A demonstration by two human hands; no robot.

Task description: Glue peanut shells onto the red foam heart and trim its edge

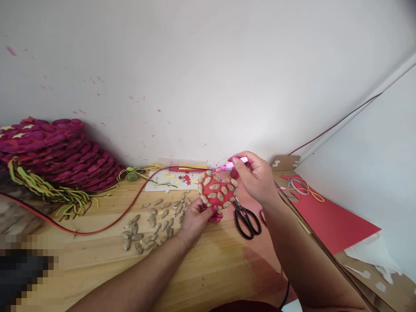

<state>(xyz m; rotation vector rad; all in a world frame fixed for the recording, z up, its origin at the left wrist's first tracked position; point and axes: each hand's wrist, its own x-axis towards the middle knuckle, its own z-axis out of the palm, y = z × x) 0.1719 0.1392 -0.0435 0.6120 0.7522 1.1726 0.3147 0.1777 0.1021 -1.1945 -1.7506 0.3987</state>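
My left hand (199, 215) grips the lower edge of a red heart-shaped piece (218, 181) with unshelled peanuts stuck on its face. Its fingertips are stained pink. In my right hand (255, 173) is a slim white and pink marker (224, 166), pointing left. The marker's tip is at a peanut on the heart's upper left edge; whether it touches cannot be made out. Black-handled scissors (247, 220) lie on the wooden table just right of the heart. Loose peanuts (152, 221) are spread left of my left hand.
A stack of magenta-painted peanut pieces (65, 151) with yarn tassels leans at the left. A red cable (126, 208) crosses the table. Paper with small stars (156, 184) lies by the wall. Red card (328, 216) and cardboard (367, 273) are at the right.
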